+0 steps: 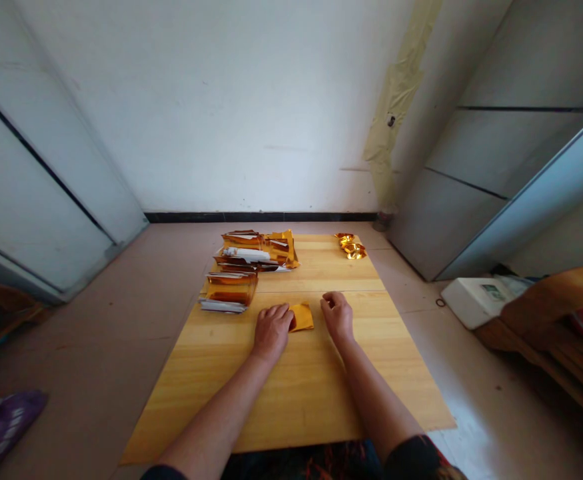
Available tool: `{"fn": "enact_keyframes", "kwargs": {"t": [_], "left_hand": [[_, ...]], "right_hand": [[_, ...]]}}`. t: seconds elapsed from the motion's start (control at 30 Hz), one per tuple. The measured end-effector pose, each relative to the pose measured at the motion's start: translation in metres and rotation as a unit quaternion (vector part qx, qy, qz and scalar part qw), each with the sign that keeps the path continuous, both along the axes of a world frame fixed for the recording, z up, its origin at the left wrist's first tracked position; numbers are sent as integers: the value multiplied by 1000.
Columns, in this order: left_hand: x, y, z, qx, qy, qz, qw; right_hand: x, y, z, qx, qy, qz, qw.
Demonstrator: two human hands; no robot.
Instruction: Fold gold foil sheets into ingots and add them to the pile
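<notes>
A small folded piece of gold foil paper point(302, 317) lies on the wooden board point(271, 393) in front of me. My left hand point(272, 327) is closed on its left edge, fingers curled down over the paper and covering part of it. To the right of the paper, apart from it, my right hand point(338, 315) hovers with loosely bent fingers. I see nothing in that hand. Beyond my left hand are bundles of folded gold and white paper point(232, 288), with a larger group of similar bundles point(256, 252) behind.
Crumpled shiny gold foil point(351, 247) sits at the board's far right corner. A white wall point(251, 120) rises behind. Grey cabinets point(471, 180) stand at the right, near a white box point(478, 300) and a wooden seat point(546, 320). A purple bag point(6, 427) is on the floor at left.
</notes>
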State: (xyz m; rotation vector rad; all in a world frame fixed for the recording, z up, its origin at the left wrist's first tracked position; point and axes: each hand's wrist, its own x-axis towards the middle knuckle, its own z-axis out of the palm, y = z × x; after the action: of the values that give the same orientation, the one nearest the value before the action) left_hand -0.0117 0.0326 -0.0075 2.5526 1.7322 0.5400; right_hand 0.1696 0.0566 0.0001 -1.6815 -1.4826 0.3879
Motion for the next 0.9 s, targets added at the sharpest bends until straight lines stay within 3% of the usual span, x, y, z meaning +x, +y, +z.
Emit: {"fn": "enact_keyframes", "kwargs": {"t": [0.13, 0.23, 0.33, 0.47, 0.7, 0.9], "left_hand": [[0, 0, 1, -7, 0, 2, 1000], [-1, 0, 1, -16, -8, 7, 1000], [-4, 0, 2, -28, -15, 7, 999], [-13, 0, 4, -43, -12, -16, 999], [-29, 1, 4, -84, 19, -79, 993], [-31, 0, 6, -108, 24, -83, 990]], "right_hand": [[-18, -15, 5, 9, 73, 108, 991], [-37, -26, 5, -62, 38, 209, 975], [-45, -31, 6, -135, -61, 190, 971], [-43, -30, 10, -181, -131, 150, 963], [-49, -31, 18, -204, -181, 114, 955], [-56, -34, 21, -222, -214, 104, 945]]}}
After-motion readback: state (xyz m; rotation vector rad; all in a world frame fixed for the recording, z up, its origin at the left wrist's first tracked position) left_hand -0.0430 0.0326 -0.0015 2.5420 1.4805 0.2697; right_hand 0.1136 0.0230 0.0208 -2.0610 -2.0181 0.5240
